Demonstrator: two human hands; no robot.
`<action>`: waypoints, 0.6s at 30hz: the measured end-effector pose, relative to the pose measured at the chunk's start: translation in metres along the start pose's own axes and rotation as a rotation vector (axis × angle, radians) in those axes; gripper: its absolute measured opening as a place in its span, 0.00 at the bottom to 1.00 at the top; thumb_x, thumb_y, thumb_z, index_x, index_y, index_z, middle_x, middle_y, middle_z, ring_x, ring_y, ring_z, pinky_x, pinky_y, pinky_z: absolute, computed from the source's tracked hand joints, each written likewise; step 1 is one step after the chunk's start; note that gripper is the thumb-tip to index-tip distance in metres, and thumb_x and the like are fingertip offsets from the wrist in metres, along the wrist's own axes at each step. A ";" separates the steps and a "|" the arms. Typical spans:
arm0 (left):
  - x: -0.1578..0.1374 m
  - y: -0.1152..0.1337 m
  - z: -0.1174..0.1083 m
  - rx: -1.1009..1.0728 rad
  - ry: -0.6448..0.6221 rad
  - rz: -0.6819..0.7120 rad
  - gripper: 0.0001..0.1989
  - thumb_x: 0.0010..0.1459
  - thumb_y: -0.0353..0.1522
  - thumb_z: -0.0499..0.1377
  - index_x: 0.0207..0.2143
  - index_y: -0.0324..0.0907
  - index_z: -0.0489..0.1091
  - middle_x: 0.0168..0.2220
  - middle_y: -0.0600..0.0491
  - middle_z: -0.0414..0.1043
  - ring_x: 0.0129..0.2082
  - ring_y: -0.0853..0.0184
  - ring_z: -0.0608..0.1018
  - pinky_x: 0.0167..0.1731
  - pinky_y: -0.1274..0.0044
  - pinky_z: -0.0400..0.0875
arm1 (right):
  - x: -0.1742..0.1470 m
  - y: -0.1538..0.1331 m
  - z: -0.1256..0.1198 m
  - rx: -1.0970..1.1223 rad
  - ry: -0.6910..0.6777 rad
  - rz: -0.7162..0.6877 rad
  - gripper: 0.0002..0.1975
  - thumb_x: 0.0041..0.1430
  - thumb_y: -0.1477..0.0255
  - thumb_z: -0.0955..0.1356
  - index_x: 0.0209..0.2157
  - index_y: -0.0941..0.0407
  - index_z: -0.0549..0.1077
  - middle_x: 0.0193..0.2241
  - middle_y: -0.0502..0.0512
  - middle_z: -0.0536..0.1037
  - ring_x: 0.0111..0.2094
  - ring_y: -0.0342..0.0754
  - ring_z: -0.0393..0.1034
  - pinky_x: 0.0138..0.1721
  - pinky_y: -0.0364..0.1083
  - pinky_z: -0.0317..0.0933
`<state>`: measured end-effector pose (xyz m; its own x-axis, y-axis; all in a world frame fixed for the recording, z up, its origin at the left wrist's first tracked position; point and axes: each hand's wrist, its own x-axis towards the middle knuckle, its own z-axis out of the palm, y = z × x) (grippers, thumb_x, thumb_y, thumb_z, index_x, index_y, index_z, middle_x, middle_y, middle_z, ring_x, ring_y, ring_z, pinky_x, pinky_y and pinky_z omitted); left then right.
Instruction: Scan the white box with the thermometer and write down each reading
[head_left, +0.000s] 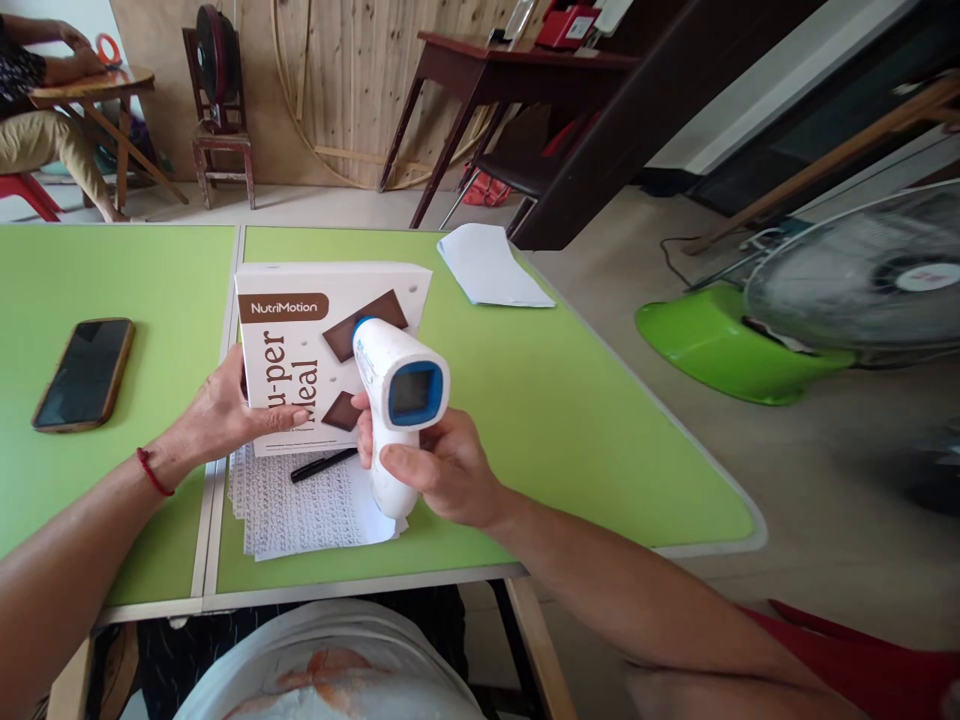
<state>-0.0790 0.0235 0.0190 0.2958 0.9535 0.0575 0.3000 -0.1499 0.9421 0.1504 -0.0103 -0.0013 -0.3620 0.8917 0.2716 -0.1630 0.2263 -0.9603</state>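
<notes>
Thermometer (394, 432) sits in the right hand (454, 465), which I see wrapped round its handle, over the written sheets (307, 520) by the near edge of the green surface (585, 430). On my feed, the left hand (225, 410) clasps the NutriMotion box (296, 350) by its left side, thumb across the front. A pen (324, 465) lies on the sheets; white papers (491, 265) rest at the far right corner.
</notes>
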 end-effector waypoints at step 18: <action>-0.002 -0.003 0.001 -0.084 0.049 -0.045 0.29 0.46 0.39 0.70 0.49 0.41 0.66 0.47 0.45 0.75 0.44 0.51 0.78 0.42 0.61 0.74 | 0.003 -0.002 -0.005 -0.026 -0.007 -0.013 0.13 0.49 0.64 0.72 0.36 0.55 0.72 0.25 0.50 0.72 0.26 0.45 0.65 0.26 0.48 0.63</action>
<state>-0.0798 0.0221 0.0154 0.2385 0.9707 0.0286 0.2342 -0.0861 0.9684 0.1545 -0.0062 0.0015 -0.3667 0.8856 0.2849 -0.1436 0.2486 -0.9579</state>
